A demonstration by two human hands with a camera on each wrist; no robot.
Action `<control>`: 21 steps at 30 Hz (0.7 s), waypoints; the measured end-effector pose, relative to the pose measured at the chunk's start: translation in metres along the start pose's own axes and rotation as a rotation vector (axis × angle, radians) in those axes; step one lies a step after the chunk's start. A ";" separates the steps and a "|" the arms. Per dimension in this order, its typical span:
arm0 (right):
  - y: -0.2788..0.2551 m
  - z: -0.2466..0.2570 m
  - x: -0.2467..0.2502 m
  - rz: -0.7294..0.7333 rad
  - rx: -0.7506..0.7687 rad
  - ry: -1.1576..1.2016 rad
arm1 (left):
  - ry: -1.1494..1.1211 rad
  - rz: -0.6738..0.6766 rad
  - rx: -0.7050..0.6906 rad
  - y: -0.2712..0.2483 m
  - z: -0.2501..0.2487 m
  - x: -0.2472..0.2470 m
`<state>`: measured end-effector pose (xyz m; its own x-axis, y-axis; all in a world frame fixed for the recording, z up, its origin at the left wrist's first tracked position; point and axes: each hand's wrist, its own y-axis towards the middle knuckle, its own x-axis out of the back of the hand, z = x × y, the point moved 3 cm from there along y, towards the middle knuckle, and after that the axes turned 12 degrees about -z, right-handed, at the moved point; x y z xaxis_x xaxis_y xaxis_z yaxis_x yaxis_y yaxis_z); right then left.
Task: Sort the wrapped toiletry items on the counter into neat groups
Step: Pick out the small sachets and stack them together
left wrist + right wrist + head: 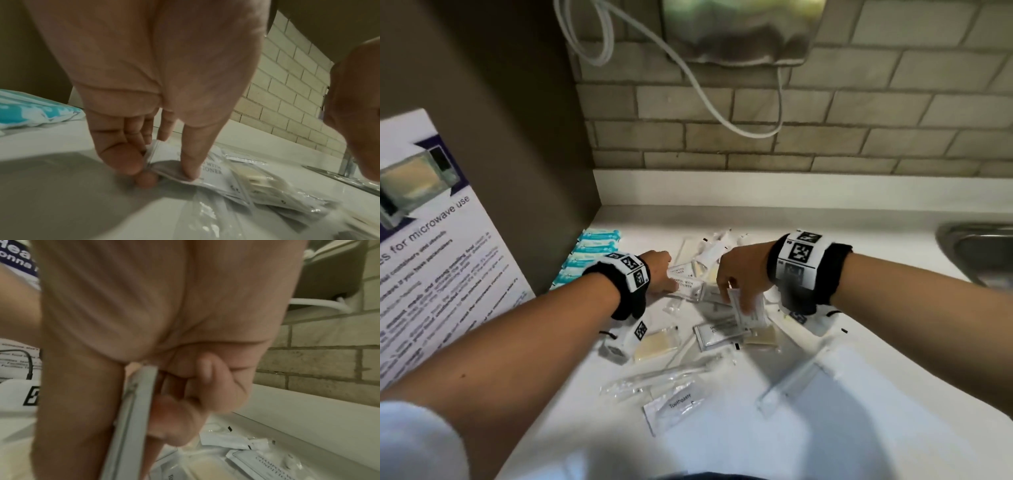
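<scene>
A loose pile of wrapped toiletries lies on the white counter (859, 428). My left hand (666, 279) reaches into the pile's left side; in the left wrist view its thumb (190, 162) and curled fingers (121, 160) pinch a small stack of white shampoo sachets (213, 172) at the counter surface. My right hand (736, 294) is over the middle of the pile and grips a flat white sachet (748, 308), which the right wrist view shows edge-on (135, 410) between thumb and curled fingers. More shampoo sachets (717, 332) and soap bars (655, 344) lie below the hands.
A row of teal packets (594, 251) is lined up at the far left by the brown wall panel. Nearer me lie wrapped toothbrushes (664, 373), a toothpaste sachet (674, 407) and a long clear-wrapped item (794, 377). A steel sink (979, 250) is at right, a microwave poster (431, 257) at left.
</scene>
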<state>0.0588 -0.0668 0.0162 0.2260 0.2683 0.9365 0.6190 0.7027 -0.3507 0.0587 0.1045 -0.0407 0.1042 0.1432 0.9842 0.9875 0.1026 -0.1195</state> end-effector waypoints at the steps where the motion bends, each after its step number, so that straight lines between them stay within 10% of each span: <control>1: 0.001 0.002 0.000 0.001 0.000 -0.025 | 0.000 -0.009 -0.010 0.001 -0.002 -0.001; 21: 0.002 0.020 -0.047 -0.122 0.031 0.243 | -0.452 -0.208 -0.130 -0.044 -0.007 0.037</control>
<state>0.0341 -0.0646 -0.0286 0.3274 0.0169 0.9447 0.6306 0.7406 -0.2318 0.0198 0.0983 0.0022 -0.1290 0.5473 0.8269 0.9915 0.0552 0.1182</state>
